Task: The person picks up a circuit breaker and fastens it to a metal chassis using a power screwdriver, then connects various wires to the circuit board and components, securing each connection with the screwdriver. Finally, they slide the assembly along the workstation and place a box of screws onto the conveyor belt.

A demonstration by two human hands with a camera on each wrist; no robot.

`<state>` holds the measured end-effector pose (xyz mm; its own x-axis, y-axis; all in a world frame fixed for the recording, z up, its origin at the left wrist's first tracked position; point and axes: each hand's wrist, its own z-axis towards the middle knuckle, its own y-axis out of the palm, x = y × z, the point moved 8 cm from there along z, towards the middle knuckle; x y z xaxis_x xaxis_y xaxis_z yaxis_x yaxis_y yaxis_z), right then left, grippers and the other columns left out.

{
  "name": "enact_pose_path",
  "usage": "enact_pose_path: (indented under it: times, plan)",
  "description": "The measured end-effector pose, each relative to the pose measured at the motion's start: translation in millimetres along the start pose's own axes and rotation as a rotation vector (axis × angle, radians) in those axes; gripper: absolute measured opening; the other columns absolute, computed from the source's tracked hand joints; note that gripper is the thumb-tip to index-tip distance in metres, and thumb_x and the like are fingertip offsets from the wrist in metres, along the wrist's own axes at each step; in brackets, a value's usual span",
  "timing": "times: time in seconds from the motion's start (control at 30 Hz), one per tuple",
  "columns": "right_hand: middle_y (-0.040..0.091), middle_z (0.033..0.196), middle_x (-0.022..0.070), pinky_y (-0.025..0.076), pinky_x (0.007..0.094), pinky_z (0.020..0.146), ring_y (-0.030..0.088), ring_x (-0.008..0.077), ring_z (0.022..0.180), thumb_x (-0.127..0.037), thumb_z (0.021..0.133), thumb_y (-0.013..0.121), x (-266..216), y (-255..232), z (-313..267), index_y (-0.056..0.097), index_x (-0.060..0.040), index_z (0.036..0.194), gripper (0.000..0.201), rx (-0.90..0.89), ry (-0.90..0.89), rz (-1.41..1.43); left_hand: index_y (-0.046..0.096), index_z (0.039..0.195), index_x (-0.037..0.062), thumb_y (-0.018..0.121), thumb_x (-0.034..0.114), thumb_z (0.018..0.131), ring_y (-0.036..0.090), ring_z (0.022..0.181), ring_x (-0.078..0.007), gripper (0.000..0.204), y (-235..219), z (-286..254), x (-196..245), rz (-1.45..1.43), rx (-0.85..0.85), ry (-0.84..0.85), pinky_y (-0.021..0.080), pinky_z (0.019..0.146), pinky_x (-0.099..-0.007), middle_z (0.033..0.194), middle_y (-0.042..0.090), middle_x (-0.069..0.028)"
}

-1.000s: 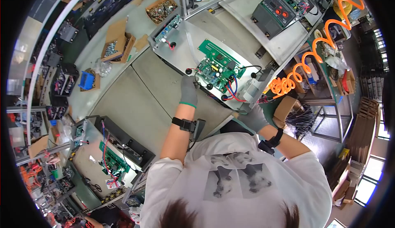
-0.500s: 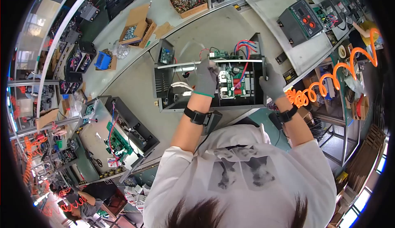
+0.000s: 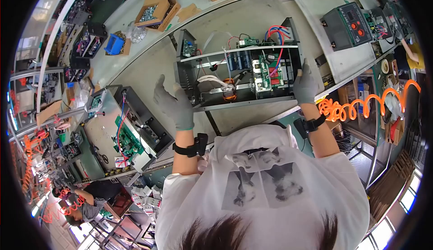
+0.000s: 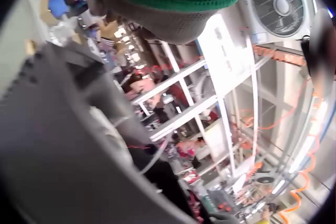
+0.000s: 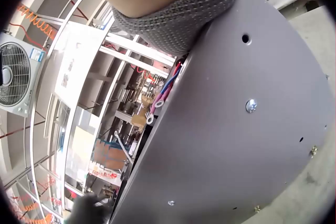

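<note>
left hand (image 3: 175,106), knit-gloved, fingers spread wide, is near one metal case (image 5: 215,134) at eight o'clock; right hand (image 3: 306,87), fingers straight, touches its three o'clock end.

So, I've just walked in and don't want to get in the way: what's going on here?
A gloved person is handling an open metal case on the bench, with a coil, circuit board and red and blue wires exposed. Their right hand is at its right end, seemingly touching it. Their left hand is open beside the left end, holding nothing. Another opened unit sits further left.
</note>
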<state>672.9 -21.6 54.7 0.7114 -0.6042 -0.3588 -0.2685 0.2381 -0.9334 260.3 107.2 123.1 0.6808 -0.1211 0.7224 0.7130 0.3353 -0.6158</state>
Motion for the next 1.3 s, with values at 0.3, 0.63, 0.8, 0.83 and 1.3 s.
enact_pose_path:
  times: [0.3, 0.63, 0.8, 0.83, 1.3]
  plan:
    - [0.062, 0.106, 0.0196, 0.049, 0.0491, 0.074, 0.061, 0.0391, 0.090, -0.021, 0.084, 0.049, 25.6, 5.9, 22.1, 0.039, -0.0177, 0.133, 0.050, -0.002, 0.012, -0.191, 0.046, 0.129, 0.0002, 0.046, 0.020, 0.089, 0.057, 0.098, -0.0303, 0.044, 42.1, -35.4, -64.1, -0.356, -0.327, -0.263, 0.043, 0.088, -0.0341, 0.106, 0.061, -0.0186]
    - [0.060, 0.110, 0.0212, 0.046, 0.0485, 0.082, 0.057, 0.0408, 0.099, -0.038, 0.093, 0.040, 80.0, -13.9, 67.6, 0.045, -0.0158, 0.131, 0.044, 0.073, -0.011, -0.134, 0.007, 0.143, -0.0017, 0.060, 0.047, 0.077, 0.015, 0.136, -0.0438, 0.097, 82.3, -157.9, -174.3, 0.775, -0.786, -0.338, 0.021, 0.109, -0.0470, 0.149, 0.009, -0.0247]
    - [0.060, 0.110, 0.0223, 0.045, 0.0482, 0.083, 0.057, 0.0415, 0.099, -0.039, 0.093, 0.039, 93.9, -16.6, 76.9, 0.045, -0.0165, 0.131, 0.045, 0.080, -0.019, -0.156, 0.009, 0.142, -0.0024, 0.063, 0.043, 0.077, 0.016, 0.136, -0.0438, 0.096, 87.7, -156.8, -181.5, 0.881, -0.803, -0.414, 0.021, 0.109, -0.0466, 0.148, 0.011, -0.0259]
    - [0.060, 0.110, 0.0223, 0.045, 0.0479, 0.084, 0.057, 0.0415, 0.099, -0.040, 0.093, 0.039, 97.1, -15.2, 79.3, 0.045, -0.0159, 0.131, 0.045, 0.068, -0.004, -0.157, 0.010, 0.142, -0.0023, 0.064, 0.041, 0.077, 0.016, 0.136, -0.0436, 0.095, 86.2, -155.8, -181.2, 0.870, -0.807, -0.448, 0.021, 0.109, -0.0465, 0.148, 0.012, -0.0257]
    - [0.060, 0.113, 0.0200, 0.045, 0.0450, 0.086, 0.057, 0.0388, 0.103, -0.041, 0.092, 0.042, 189.1, 33.5, 137.4, 0.050, -0.0144, 0.129, 0.046, 0.082, -0.020, -0.118, 0.007, 0.143, -0.0023, 0.063, 0.035, 0.075, 0.017, 0.135, -0.0455, 0.096, 75.2, -154.8, -256.0, 0.927, -0.833, -0.498, 0.030, 0.107, -0.0405, 0.149, 0.010, -0.0237]
